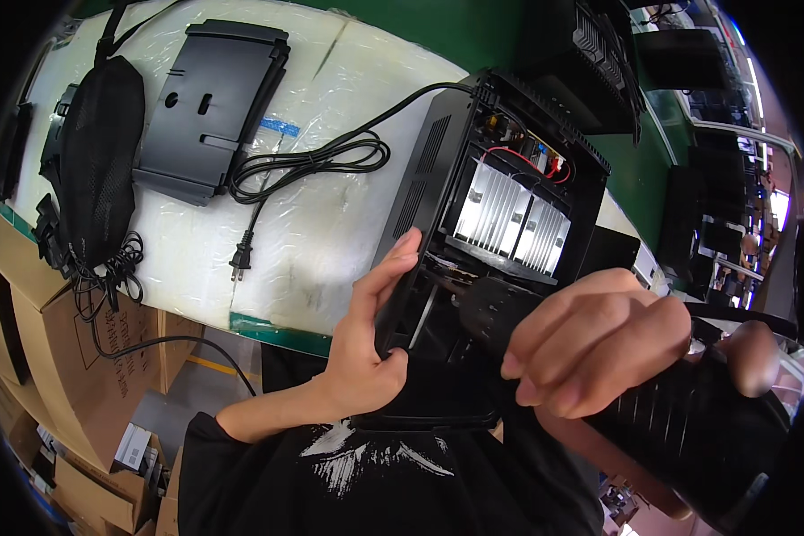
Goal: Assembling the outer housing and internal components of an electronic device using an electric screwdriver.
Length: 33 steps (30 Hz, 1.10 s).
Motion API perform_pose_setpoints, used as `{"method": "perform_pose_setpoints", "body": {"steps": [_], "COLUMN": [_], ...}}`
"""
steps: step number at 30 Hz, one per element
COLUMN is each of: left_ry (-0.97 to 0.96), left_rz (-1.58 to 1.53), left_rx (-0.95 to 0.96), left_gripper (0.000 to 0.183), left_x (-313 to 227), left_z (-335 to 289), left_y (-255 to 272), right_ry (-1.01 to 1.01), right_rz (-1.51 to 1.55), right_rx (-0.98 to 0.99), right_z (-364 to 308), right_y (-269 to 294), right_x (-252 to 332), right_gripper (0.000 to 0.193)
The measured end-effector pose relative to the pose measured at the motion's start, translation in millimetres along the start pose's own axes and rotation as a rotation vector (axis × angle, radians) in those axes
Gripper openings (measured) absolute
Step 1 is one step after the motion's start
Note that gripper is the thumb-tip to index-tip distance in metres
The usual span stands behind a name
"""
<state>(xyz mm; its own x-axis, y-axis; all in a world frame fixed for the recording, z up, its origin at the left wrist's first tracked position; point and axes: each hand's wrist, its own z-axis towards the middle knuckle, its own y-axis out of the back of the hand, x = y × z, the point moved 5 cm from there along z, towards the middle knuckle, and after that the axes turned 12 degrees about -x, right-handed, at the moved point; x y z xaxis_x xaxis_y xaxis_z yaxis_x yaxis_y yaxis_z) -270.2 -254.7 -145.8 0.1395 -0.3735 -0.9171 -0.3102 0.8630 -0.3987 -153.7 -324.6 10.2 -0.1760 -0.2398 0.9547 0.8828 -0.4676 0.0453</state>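
Observation:
A black open-topped electronic device housing (427,179) stands tilted at the table's near edge. Inside it sit silver finned heat sinks (509,219), with red and black wires and a circuit board behind them. My left hand (366,335) is closed on the housing's left wall, fingers along the outside and thumb at the near end. In my right hand (603,344) is a black power screwdriver (487,313). Its front end points left into the housing, close to the heat sinks. Where the tip meets the housing is too dark to make out.
A coiled black power cord (313,161) with a plug lies on the plastic-wrapped white table (286,259). Further left are a black plastic cover (210,107) and a black mesh pouch (103,161) with cables. Cardboard boxes (89,357) stand below left. Another black unit (567,54) stands behind the housing.

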Motion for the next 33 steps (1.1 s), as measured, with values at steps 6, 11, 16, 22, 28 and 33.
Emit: {"method": "perform_pose_setpoints", "body": {"steps": [6,11,16,22,28,33], "left_ry": [0.045,0.014,-0.003,0.037,0.013,0.06], "left_rz": [0.018,-0.047,-0.055,-0.053,0.013,-0.011], "left_rx": [-0.044,-0.025,-0.053,-0.042,-0.052,-0.053], "left_gripper": [0.081,0.084,0.085,0.086,0.085,0.081], "left_x": [-3.6,-2.3,-2.4,-2.6,-4.7,-0.6], "left_z": [1.3,0.6,-0.6,0.7,1.9,-0.2], "left_y": [0.5,0.4,3.9,2.2,-0.7,-2.9], "right_ry": [0.038,0.068,0.243,0.189,0.349,0.572], "right_rz": [0.1,0.173,0.27,0.193,0.131,0.045], "right_rx": [-0.034,-0.063,-0.277,-0.192,-0.293,-0.469], "right_z": [4.0,3.1,-10.3,-8.5,-10.1,-25.2], "right_y": [-10.8,-20.4,-26.4,-25.4,-22.1,-10.5], "right_x": [-6.0,-12.9,-25.4,-20.4,12.2,51.7], "right_gripper": [0.016,0.029,0.037,0.017,0.031,0.053]}}
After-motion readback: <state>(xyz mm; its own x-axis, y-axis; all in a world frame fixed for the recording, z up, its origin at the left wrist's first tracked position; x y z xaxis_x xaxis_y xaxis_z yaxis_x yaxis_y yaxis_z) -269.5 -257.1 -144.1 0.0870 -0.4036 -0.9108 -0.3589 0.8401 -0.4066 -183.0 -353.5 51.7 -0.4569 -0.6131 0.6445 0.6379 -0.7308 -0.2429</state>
